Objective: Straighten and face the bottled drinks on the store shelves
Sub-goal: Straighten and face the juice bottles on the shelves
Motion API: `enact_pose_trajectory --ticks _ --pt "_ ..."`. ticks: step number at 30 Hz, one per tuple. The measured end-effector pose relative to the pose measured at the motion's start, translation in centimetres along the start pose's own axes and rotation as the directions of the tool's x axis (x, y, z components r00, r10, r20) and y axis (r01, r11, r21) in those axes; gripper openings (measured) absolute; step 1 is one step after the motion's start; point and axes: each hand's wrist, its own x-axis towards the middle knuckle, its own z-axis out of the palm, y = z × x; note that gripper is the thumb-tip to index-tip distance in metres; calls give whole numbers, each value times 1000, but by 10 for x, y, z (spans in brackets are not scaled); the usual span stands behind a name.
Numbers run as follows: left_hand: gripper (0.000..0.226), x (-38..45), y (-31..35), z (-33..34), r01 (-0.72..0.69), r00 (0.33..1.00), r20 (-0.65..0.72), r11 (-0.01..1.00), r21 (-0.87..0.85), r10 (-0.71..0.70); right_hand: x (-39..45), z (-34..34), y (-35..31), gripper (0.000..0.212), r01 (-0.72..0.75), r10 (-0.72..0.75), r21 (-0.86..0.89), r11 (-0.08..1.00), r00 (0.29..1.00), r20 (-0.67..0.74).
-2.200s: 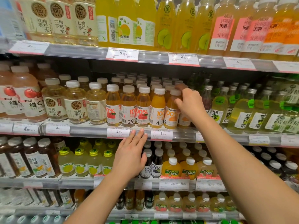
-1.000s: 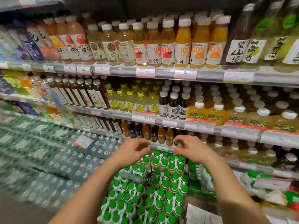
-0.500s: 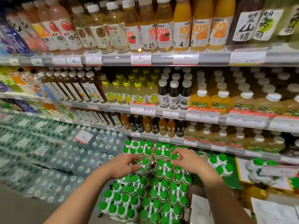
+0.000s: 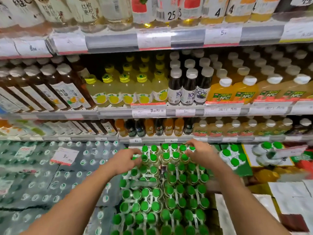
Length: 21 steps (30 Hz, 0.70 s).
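Head view: both hands reach down to the green-capped bottles packed in the low stack under the bottom shelf. The left hand curls its fingers over the back-row caps, and the right hand does likewise, probably to square that row. Whether either actually grips a bottle is unclear.

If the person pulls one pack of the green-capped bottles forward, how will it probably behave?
The green-capped bottles look joined at the necks by white carrier rings, so a group would likely move together, not singly. Full of pale liquid, a group is probably heavy for its size. With packs crowded on all sides, it may drag its neighbours. Both the left hand and the right hand are at the rear rows.
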Motion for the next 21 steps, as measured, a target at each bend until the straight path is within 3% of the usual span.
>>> enact_pose_trajectory --ticks 6,13,21 --pt "60 69 -49 -23 -109 987 -116 994 -3 108 36 23 -42 67 -44 43 -36 998 999 -33" --pt "85 128 -62 -28 -110 969 -218 993 51 119 101 34 -47 78 25 -45 -194 981 994 -103" --pt "65 163 -53 -22 -1 968 -249 996 95 24 167 33 -55 34 71 -138 -367 927 978 -159"
